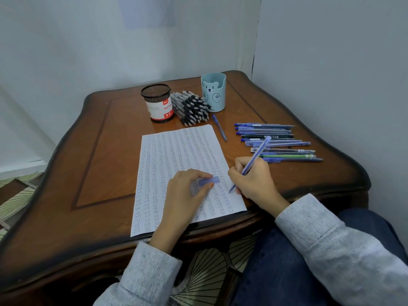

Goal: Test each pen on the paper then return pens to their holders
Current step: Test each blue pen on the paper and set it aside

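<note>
Paper lies mid-table, crowded with rows of marks. The right hand grips a blue pen in a writing hold, with the tip at the sheet's near right edge. I cannot tell whether the tip touches. The left hand rests on the paper and pinches the cap. To do the test well, keep the left hand pressing so the sheet cannot slide, and make a short, light stroke in a bare gap. Then recap the pen. Both holders, mesh and bear-faced, stand at the far side.
</note>
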